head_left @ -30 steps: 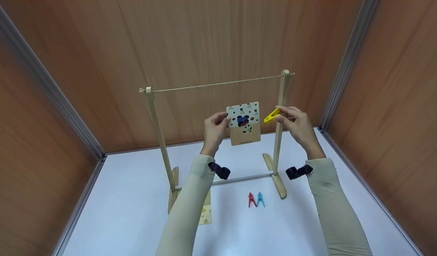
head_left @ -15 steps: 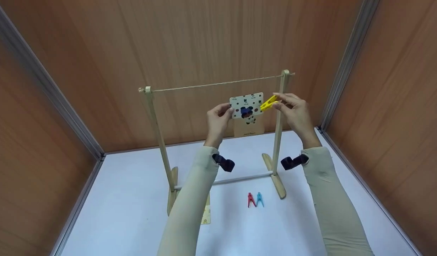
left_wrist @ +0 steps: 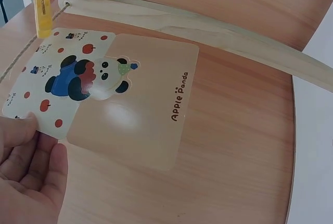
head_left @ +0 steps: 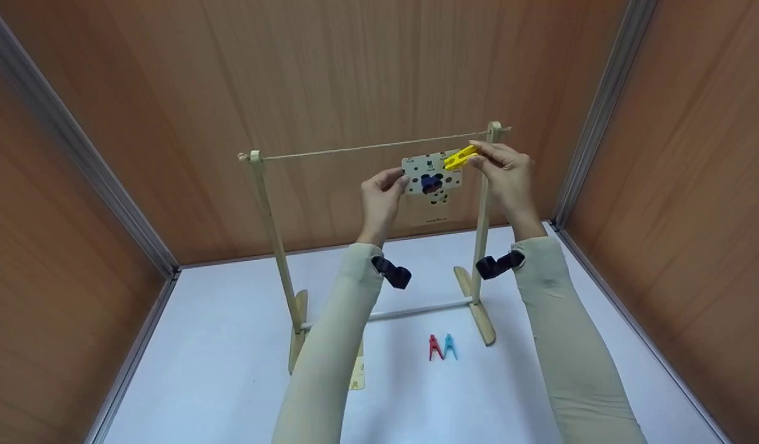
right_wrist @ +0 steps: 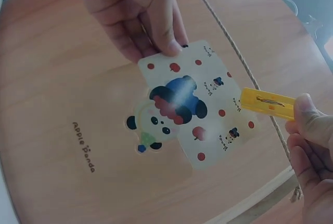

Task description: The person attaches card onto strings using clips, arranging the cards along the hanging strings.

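Observation:
My left hand [head_left: 381, 200] pinches the left edge of a card [left_wrist: 99, 86] printed with a panda and "Apple Panda". The card hangs upright just below the string [head_left: 355, 148], its white dotted part uppermost and its tan part below. A yellow clothespin [right_wrist: 268, 103] is pinched between thumb and fingers of my right hand [head_left: 508, 179]. In the head view the clothespin overlaps the card's upper right corner. Seen from the right wrist, it crosses the string, with its tip over the card's top edge.
Two wooden posts [head_left: 273, 240] carry the string, joined low down by a white bar [head_left: 419, 310]. A red clothespin [head_left: 435, 347] and a blue clothespin [head_left: 450, 346] lie on the white table [head_left: 219, 345]. Another card [head_left: 357, 373] is partly under the left forearm. Wooden walls [head_left: 379, 74] enclose the table.
Both hands have risen toward the string, bringing the card and the yellow clothespin up. The clothespin has moved left, from beside the card to overlapping its upper right corner.

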Available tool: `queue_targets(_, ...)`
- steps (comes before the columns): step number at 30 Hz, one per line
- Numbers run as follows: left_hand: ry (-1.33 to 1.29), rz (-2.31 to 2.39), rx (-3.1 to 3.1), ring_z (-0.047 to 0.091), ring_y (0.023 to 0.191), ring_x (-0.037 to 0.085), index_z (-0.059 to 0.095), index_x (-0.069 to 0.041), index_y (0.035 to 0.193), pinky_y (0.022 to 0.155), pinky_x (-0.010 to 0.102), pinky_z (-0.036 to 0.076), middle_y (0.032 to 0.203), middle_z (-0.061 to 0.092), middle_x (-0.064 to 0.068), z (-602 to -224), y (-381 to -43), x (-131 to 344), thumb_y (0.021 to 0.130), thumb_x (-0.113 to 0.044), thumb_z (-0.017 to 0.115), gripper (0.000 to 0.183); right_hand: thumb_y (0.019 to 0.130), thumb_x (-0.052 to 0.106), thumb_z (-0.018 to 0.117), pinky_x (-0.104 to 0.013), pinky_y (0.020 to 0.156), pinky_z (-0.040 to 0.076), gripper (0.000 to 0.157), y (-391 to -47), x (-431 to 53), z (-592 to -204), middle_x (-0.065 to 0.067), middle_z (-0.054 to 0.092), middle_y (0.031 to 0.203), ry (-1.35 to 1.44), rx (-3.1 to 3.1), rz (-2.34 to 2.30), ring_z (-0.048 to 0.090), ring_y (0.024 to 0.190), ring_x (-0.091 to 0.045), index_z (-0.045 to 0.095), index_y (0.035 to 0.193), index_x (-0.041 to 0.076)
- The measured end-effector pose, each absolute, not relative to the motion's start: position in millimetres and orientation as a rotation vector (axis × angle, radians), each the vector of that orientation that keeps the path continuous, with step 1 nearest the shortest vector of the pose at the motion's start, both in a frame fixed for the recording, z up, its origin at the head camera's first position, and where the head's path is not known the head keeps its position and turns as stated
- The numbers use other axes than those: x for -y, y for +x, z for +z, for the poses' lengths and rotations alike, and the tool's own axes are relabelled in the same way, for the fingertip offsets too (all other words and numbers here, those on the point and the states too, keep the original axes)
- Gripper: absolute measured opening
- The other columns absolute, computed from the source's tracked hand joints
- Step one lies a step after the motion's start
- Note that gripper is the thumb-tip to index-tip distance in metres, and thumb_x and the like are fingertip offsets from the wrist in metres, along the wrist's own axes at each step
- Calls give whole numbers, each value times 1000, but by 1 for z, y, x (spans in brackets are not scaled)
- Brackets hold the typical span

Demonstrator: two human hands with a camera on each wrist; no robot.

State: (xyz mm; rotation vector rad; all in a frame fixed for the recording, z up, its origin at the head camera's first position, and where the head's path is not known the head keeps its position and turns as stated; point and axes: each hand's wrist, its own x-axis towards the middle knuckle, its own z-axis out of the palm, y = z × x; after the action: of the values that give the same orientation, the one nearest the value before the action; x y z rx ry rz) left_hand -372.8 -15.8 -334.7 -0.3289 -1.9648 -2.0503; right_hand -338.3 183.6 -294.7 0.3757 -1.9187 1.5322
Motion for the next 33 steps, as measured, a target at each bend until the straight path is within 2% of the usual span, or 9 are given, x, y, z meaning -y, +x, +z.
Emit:
queue_targets(5,-337,-2047,1969,63,96,16,68,1,112,88,26,52,110,69,15,-331,-374,15,93,-7,61,21,85,7,68,-17,81,53,28,-342,-181,-289,-20,68,113,352,1874,1516,65,91,0,68,112,-1)
queue_targets(14,-322,-2038,1968,64,99,17,67,0,113,88,24,52,111,68,14,-323,-375,12,93,-8,62,23,84,13,68,-20,86,53,30,-346,-181,-280,-13,69,114,254,1797,1513,66,105,-17,70,111,1)
queue_targets(24,-338,-2022,1989,64,100,15,69,-3,113,87,23,52,110,70,10,-318,-376,10,93,-11,62,23,85,19,67,-19,86,52,29,-344,-175,-268,-11,69,115,175,1848,1477,66,102,-12,71,113,10)
queue_targets(33,-329,-1989,1995,64,97,14,69,-3,112,84,22,52,107,70,10,-316,-378,11,93,-10,63,21,86,13,67,-19,83,53,28,-353,-170,-265,-15,70,108,284,1833,1420,67,97,-15,70,111,1)
